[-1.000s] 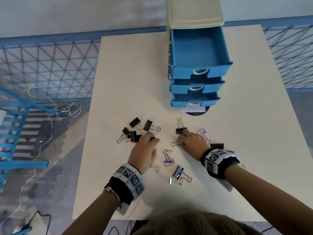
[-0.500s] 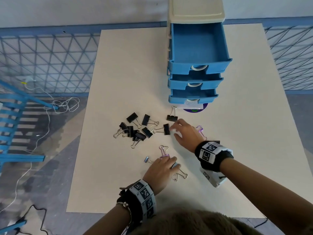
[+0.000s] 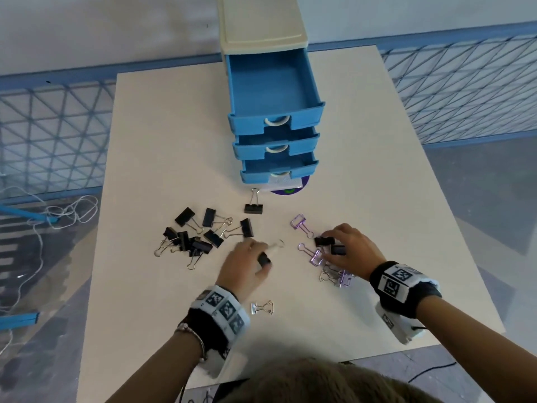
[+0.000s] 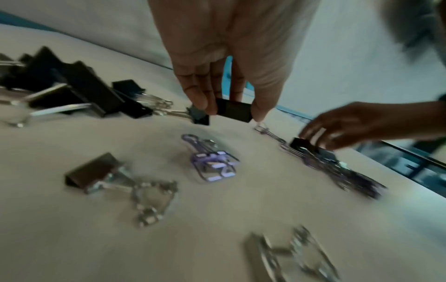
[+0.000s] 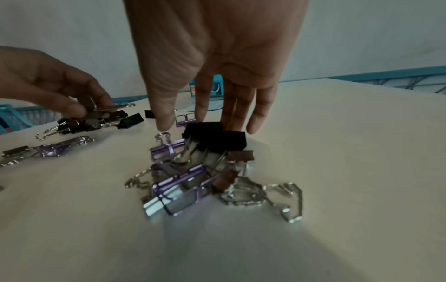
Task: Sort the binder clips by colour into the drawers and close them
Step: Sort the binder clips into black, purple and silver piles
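Observation:
A blue drawer unit [image 3: 274,146] stands at the back of the white table [image 3: 174,141], its top drawer [image 3: 273,82] pulled far out and the two below slightly out. Several black clips [image 3: 197,234] lie clustered at left centre. My left hand [image 3: 263,257] pinches one black clip [image 4: 233,110] between thumb and fingers just above the table. My right hand [image 3: 331,242] reaches down with fairly straight fingers, whose tips touch two black clips [image 5: 214,139] on a mixed pile of purple clips [image 5: 183,187] and silver ones.
One black clip [image 3: 253,207] lies just in front of the lowest drawer. A single purple clip [image 3: 299,221] lies beyond my right hand. A silver clip [image 3: 261,308] sits near my left wrist. A blue mesh fence [image 3: 52,135] borders the table.
My left hand has risen from the near clips towards the centre, now with a black clip in it. My right hand moved right and nearer, from the black clips to the mixed pile.

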